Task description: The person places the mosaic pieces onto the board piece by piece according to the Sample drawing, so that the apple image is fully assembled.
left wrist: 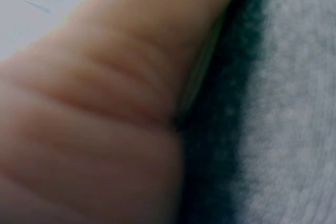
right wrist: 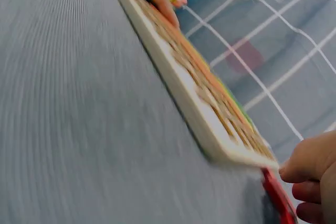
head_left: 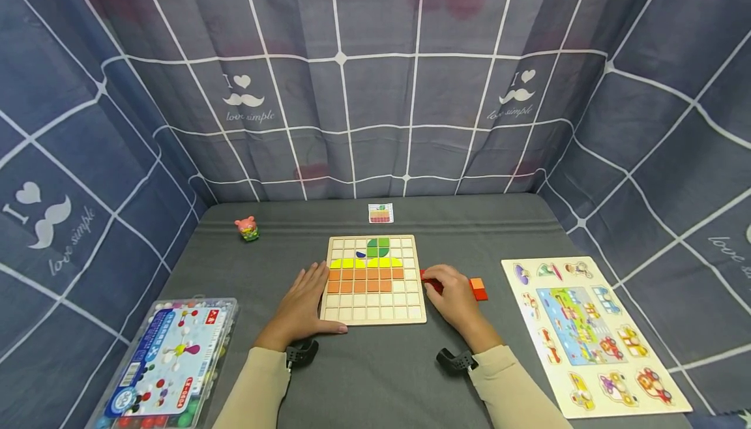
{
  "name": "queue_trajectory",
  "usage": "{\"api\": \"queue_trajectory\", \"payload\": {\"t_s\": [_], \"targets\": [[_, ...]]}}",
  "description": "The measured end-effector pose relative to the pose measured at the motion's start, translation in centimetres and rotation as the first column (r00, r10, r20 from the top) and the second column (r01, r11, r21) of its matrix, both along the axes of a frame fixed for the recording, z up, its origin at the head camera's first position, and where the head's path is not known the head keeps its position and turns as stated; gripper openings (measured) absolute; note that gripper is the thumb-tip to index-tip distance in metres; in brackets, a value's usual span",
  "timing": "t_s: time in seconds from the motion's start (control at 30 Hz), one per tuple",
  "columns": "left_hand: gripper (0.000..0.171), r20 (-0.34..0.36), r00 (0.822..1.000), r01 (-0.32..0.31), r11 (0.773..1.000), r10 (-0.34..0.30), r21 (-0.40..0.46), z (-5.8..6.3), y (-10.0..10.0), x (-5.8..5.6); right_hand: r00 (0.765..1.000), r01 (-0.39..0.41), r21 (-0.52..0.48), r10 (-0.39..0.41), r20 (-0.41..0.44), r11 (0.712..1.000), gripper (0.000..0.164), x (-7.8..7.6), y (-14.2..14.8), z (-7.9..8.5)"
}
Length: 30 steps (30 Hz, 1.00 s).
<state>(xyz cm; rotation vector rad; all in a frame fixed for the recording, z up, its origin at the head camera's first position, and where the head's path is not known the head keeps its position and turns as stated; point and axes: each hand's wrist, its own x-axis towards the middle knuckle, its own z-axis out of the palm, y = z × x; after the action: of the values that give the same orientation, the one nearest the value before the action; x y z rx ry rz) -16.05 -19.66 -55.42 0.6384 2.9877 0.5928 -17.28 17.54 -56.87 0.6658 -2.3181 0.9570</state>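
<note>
A square wooden grid board (head_left: 375,313) lies on the grey tabletop, with green, blue, yellow and orange tiles (head_left: 359,280) filling part of its upper grid. My left hand (head_left: 302,305) rests at the board's left side, fingers extended along the edge and thumb at the lower left corner. Its wrist view is blurred and mostly filled by skin. At the board's right edge, my right hand (head_left: 454,295) has curled fingers and pinches a red tile (right wrist: 276,195), mostly hidden under the hand in the head view. Red and orange tiles (head_left: 478,289) lie just right of that hand.
A small picture card (head_left: 381,213) lies behind the board. At back left stands a pink-headed figurine (head_left: 247,227). A clear plastic case (head_left: 170,357) with a molecule-picture cover sits front left, and a wooden picture puzzle (head_left: 592,338) front right. Gridded curtains (head_left: 375,90) enclose the table.
</note>
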Motion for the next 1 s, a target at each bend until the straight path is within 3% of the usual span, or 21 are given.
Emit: {"api": "queue_trajectory", "payload": {"t_s": [0.2,0.33,0.43,0.63,0.83,1.0], "targets": [[0.150,-0.016,1.000,0.002,1.000,-0.001,0.018,-0.1,0.0,-0.1,0.989,0.150,0.000,-0.150,-0.009,0.989,0.023,0.1,3.3,0.0],[0.150,-0.022,1.000,0.010,1.000,-0.009,0.015,-0.3,-0.1,-0.1,0.958,0.287,0.000,-0.287,-0.023,0.958,0.022,0.3,5.0,0.3],[0.150,-0.031,0.999,0.016,1.000,-0.015,0.020,-0.4,-0.2,-0.1,0.937,0.348,0.004,-0.347,-0.020,0.938,0.019,0.5,5.8,0.7],[0.151,-0.045,0.999,0.019,0.999,-0.018,0.027,-0.6,-0.3,-0.1,0.913,0.397,0.037,-0.398,0.084,0.917,0.016,1.3,6.4,1.4],[0.152,-0.036,0.999,0.012,1.000,-0.012,0.009,-0.6,-0.3,-0.2,0.861,0.434,0.095,-0.444,0.248,0.896,0.013,1.8,6.5,2.0],[0.151,-0.035,0.999,0.013,1.000,-0.013,0.010,-0.5,-0.3,-0.2,0.845,0.449,0.097,-0.457,0.276,0.888,0.015,1.9,6.5,2.2]]}}
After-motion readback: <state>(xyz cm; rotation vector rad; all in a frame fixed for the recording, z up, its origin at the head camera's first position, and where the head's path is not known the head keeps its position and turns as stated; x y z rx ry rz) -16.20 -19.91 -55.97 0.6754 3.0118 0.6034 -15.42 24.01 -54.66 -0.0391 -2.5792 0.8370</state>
